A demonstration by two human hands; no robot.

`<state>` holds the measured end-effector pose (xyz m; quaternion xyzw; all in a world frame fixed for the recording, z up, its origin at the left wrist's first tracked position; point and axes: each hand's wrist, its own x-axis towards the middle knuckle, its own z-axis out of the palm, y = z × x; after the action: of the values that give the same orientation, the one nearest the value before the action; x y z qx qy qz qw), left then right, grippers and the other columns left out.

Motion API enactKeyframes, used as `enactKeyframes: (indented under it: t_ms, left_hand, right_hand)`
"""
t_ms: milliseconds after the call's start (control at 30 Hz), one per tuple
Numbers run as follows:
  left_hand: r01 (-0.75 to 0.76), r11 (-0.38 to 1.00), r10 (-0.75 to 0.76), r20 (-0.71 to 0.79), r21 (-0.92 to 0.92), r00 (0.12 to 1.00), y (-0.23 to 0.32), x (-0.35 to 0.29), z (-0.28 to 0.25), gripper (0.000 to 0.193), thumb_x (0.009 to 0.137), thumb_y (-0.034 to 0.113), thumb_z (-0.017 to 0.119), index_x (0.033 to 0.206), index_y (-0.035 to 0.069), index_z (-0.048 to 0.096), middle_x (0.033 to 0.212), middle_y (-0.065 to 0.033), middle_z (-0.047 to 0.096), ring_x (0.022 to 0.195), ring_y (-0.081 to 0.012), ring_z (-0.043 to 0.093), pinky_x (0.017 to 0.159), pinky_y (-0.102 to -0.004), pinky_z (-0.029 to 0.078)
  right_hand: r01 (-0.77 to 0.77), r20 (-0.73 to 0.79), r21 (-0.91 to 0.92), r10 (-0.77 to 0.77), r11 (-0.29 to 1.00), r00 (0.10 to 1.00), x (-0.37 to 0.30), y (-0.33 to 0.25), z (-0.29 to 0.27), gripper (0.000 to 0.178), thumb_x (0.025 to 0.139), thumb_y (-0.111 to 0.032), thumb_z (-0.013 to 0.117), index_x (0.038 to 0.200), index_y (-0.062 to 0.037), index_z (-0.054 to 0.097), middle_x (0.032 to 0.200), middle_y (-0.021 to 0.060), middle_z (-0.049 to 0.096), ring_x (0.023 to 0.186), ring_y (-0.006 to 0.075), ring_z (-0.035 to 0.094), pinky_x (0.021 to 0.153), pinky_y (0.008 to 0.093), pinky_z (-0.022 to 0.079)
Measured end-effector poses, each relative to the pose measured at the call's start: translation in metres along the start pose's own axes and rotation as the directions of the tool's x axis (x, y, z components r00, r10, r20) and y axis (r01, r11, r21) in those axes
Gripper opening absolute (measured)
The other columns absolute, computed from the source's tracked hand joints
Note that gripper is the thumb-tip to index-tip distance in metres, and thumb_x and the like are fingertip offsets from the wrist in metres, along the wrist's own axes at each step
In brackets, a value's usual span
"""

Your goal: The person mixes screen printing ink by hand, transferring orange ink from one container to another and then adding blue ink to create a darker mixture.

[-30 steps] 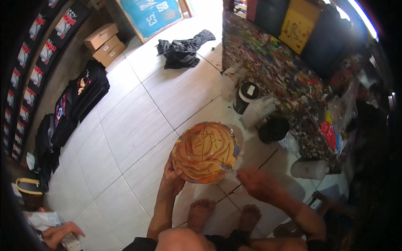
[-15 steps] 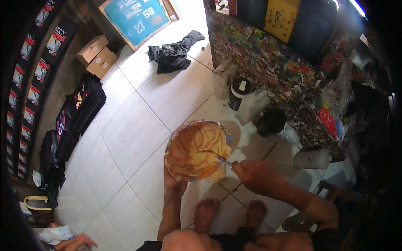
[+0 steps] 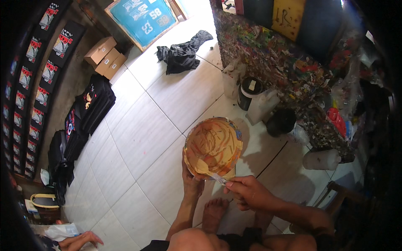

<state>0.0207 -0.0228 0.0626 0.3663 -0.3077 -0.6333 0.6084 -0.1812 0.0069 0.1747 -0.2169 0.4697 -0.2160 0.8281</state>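
Right now my left hand grasps the near side of a round tub, which is in front of me above the pale tiles, smeared inside with yellow and orange. My right hand clasps the handle of a spoon-like tool, its yellow-coated end over the tub's near inner side.

Rough-crusted bowl, smooth glossy tiles

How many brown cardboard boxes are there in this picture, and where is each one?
3, stacked at the upper left beside the blue framed board: the top box, the middle box and the bottom box. Others may be hidden behind.
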Motion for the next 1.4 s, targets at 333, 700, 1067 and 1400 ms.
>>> enactKeyframes:
  t_ms: [333,700,1067,1400]
  left_hand:
    - [-0.048,0.98,0.044,0.024,0.194,0.999,-0.009,-0.004,-0.022,0.12,0.074,0.035,0.087,0.158,0.008,0.007,0.158,-0.013,0.027,0.137,-0.0286,0.043,0.106,-0.0418,0.048]
    - [-0.056,0.983,0.049,0.047,0.176,0.998,0.034,-0.013,-0.01,0.115,0.071,0.015,0.088,0.157,0.006,0.013,0.151,-0.0109,0.03,0.14,-0.0285,0.037,0.11,-0.043,0.043]
    - [0.125,0.966,-0.142,0.062,0.226,0.988,0.071,-0.032,-0.003,0.112,0.069,0.014,0.088,0.156,0.003,0.019,0.15,-0.0115,0.035,0.138,-0.0275,0.04,0.113,-0.0429,0.041]
    - [0.22,0.96,-0.231,0.052,0.171,0.971,0.071,-0.029,-0.012,0.109,0.074,0.024,0.085,0.157,0.002,0.017,0.156,-0.0152,0.031,0.141,-0.0278,0.037,0.116,-0.0437,0.036]
  right_hand:
    - [-0.052,0.058,0.499,0.027,0.865,0.998,-0.014,-0.021,0.013,0.022,0.103,-0.026,0.05,0.099,-0.0049,0.055,0.058,-0.0086,0.026,0.046,0.0043,0.023,0.039,0.0209,0.023]
    - [-0.181,-0.02,0.38,0.204,0.907,0.979,0.013,0.008,-0.057,0.023,0.101,-0.022,0.053,0.097,-0.0003,0.059,0.057,-0.0088,0.023,0.045,0.0046,0.023,0.038,0.0211,0.023]
    - [0.312,-0.153,-0.264,-0.36,0.912,0.92,-0.004,-0.048,-0.049,0.03,0.102,-0.027,0.051,0.094,-0.0004,0.063,0.057,-0.0081,0.031,0.046,0.0047,0.027,0.042,0.0239,0.027]
    - [0.111,-0.072,-0.126,-0.121,0.986,0.99,0.02,-0.005,-0.099,0.034,0.101,-0.03,0.053,0.092,-0.0005,0.067,0.056,-0.0035,0.044,0.047,0.0066,0.039,0.044,0.0248,0.032]
